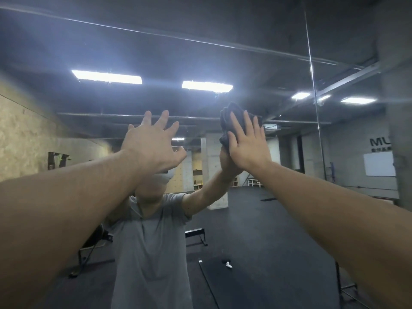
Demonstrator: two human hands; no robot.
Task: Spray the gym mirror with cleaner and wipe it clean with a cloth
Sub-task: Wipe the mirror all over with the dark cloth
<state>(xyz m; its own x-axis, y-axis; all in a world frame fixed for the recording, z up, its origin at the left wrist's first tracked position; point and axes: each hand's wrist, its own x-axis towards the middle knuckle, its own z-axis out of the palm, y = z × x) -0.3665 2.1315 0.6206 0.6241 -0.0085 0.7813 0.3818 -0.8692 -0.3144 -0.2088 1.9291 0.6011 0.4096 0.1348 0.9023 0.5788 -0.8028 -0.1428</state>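
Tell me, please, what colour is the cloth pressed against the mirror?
The crumpled cloth under the right hand is dark grey, seen in the head view.

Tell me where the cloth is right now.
In the head view, right of centre: the dark cloth is pressed flat against the mirror under the right hand.

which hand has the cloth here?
The right hand: its straight fingers press the dark cloth flat against the mirror. The left hand is raised with fingers spread and holds nothing.
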